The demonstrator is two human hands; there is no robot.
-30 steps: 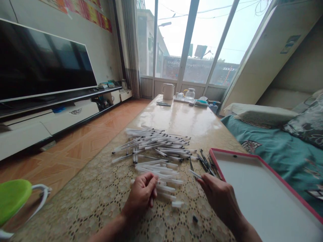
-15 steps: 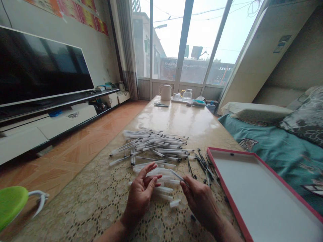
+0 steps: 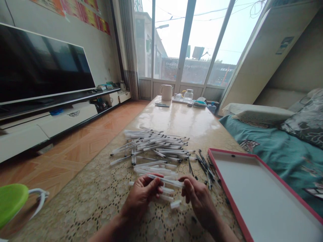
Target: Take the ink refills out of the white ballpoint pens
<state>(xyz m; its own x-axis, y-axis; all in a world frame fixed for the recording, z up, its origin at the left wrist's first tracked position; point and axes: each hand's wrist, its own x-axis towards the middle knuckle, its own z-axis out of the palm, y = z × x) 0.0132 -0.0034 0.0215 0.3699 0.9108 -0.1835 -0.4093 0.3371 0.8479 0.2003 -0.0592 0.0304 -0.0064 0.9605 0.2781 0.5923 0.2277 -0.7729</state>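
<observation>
A slim white pen (image 3: 171, 182) lies nearly level between my two hands. My left hand (image 3: 140, 195) pinches its left end between thumb and fingers. The other end is in the closed fingers of my right hand (image 3: 199, 196). Beneath and beyond them, several translucent white tubes (image 3: 157, 169) rest on the table. A short white piece (image 3: 175, 204) lies between my hands, nearer to me. Farther off is a heap of white pens with dark tips (image 3: 156, 144). Thin black sticks like pen refills (image 3: 203, 163) are scattered right of the heap.
A shallow red-rimmed box lid (image 3: 267, 198) lies at the right on the patterned table (image 3: 83, 205). A beige kettle (image 3: 166, 92) and a glass jug (image 3: 188, 95) stand at the far end. A green stool seat (image 3: 12, 203) is at the lower left, a teal-covered bed (image 3: 272, 144) at right.
My left hand has closed from open fingers onto the pen's left end. The pen has swung to nearly level between both hands; my right hand still grips it.
</observation>
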